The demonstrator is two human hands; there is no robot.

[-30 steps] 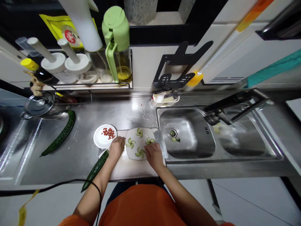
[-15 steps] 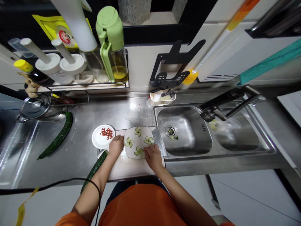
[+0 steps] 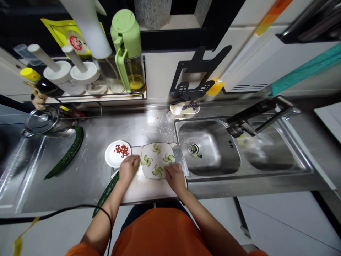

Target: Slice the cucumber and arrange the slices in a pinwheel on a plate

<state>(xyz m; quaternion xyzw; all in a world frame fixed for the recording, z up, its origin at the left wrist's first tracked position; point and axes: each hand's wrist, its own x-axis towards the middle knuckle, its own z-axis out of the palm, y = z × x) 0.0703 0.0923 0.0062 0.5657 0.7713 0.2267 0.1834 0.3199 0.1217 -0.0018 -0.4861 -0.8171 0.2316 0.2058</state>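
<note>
A squarish white plate [image 3: 151, 149] rests on a pale cutting board [image 3: 138, 193]. Several pinwheels of cucumber slices [image 3: 157, 171] are laid out on it, some with a red bit at the centre. My right hand [image 3: 176, 178] is at the plate's lower right edge, fingers closed beside the nearest pinwheel; what they pinch, if anything, is hidden. Left of the plate, my left hand [image 3: 128, 170] is curled closed, its contents hidden. Just behind it stands a small white dish [image 3: 109, 156] of red pieces [image 3: 122, 150]. A cucumber [image 3: 108, 192] lies partly under my left forearm.
To the right is a steel double sink [image 3: 210, 149] with a black faucet [image 3: 255, 115]. A whole cucumber [image 3: 66, 156] and a lidded pot [image 3: 41, 122] are at the left. An oil bottle [image 3: 128, 53] and jars stand on the rack. A black cable [image 3: 66, 208] crosses my left forearm.
My left hand has drawn slightly left, away from the plate's edge. My right hand stays near the same pinwheel, shifted a little to the right. The view has moved slightly.
</note>
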